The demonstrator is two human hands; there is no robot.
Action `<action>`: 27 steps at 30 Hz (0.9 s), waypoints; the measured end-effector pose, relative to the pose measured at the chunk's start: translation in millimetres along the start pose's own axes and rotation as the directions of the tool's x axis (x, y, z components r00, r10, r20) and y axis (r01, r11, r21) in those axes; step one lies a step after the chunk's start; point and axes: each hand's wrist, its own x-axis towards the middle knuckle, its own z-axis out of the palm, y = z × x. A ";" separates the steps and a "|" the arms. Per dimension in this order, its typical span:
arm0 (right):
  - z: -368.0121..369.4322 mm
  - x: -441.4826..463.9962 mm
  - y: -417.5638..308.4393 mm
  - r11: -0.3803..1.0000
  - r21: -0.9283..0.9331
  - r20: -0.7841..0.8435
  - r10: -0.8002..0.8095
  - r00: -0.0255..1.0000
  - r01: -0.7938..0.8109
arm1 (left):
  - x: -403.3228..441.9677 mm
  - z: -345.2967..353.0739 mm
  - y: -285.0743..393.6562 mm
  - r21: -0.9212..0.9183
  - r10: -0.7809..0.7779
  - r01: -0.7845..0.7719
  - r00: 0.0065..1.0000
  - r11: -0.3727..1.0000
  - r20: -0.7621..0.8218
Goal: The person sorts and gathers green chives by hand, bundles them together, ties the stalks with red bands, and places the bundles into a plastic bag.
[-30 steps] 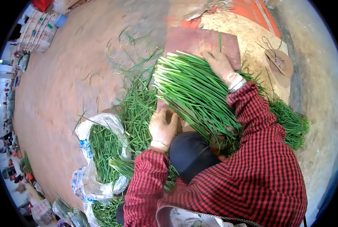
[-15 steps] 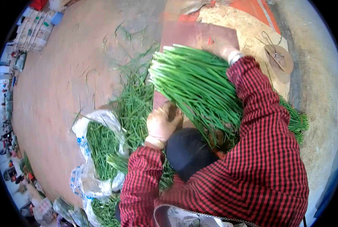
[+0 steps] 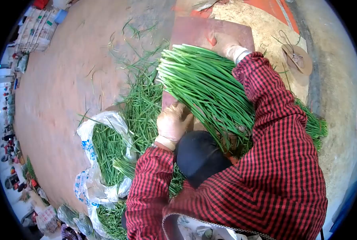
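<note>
A big bundle of long green chives (image 3: 210, 86) with pale cut ends lies across a reddish-brown board (image 3: 242, 34), ends to the upper left. At its near lower side is my left hand (image 3: 172, 124), in a pale glove, fingers curled close to the stalks and thumb apart; whatever they grip is hidden. Beyond the bundle's far side, my right hand (image 3: 226, 43), with a white band at the wrist, has bent fingers. A small red thing (image 3: 212, 39) shows at its fingertips; its kind is unclear.
Loose chives (image 3: 146, 104) are piled left of the board. A white plastic bag (image 3: 102, 120) holds more greens. A dark knee (image 3: 200, 156) is below the bundle. To the right are a brown round hat-like object (image 3: 300, 60) and another green bunch (image 3: 316, 128).
My right hand has shifted slightly up and left along the bundle's far side. My left hand has barely moved, and the bundle lies nearly as before.
</note>
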 end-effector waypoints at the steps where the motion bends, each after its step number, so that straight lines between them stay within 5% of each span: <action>1: -1.2 -2.1 -1.8 0.997 0.052 0.018 0.052 0.999 -0.053 | -0.1 0.3 0.1 0.000 0.006 -0.006 1.000 1.000 -0.005; 7: 18.6 6.1 11.5 0.965 0.249 -0.008 0.086 0.996 -0.081 | -3.8 2.8 -0.1 -0.002 -0.106 0.106 0.994 0.994 -0.010; 17: 5.1 5.2 -11.3 0.997 -0.065 0.022 0.038 0.999 -0.037 | -4.4 3.7 -0.6 0.029 -0.105 0.106 0.993 0.994 -0.049; 23: 19.2 -3.6 6.6 0.939 0.340 -0.118 -0.018 0.993 0.057 | -15.7 3.6 -9.8 -0.043 -0.124 0.122 0.991 0.992 -0.053; 27: 18.1 -3.5 2.2 0.958 0.273 -0.032 -0.080 0.996 0.086 | -33.5 -6.9 -12.2 -0.263 -0.343 0.298 0.928 0.918 -0.147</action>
